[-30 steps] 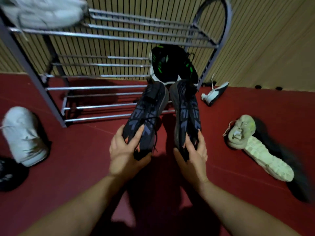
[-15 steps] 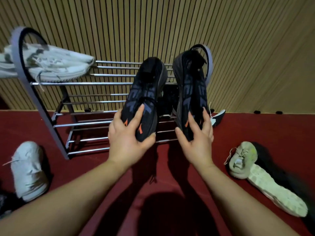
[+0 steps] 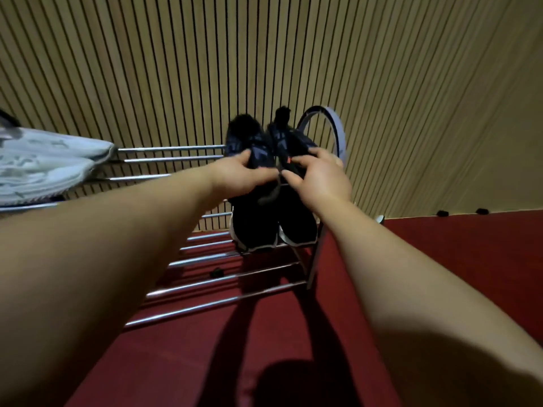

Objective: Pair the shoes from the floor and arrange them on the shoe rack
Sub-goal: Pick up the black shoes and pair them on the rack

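Observation:
Two dark navy sneakers sit side by side at the right end of the shoe rack's top shelf [image 3: 164,148]. My left hand [image 3: 238,176] grips the heel of the left sneaker [image 3: 245,139]. My right hand [image 3: 318,179] grips the heel of the right sneaker [image 3: 289,139], which shows an orange mark. Directly below them, a black pair with white soles [image 3: 273,227] rests on a lower shelf. A white pair [image 3: 44,168] lies on the top shelf at the left.
The rack's curved right end frame [image 3: 335,124] stands just beside my right hand. Bare chrome bars [image 3: 211,289] form the lower shelves. A slatted wooden wall [image 3: 264,54] backs the rack. Red floor [image 3: 455,254] spreads to the right.
Both hands lifted the navy pair from floor level up and forward onto the top shelf's right end. My view tilted upward, so the loose shoes on the floor left the frame.

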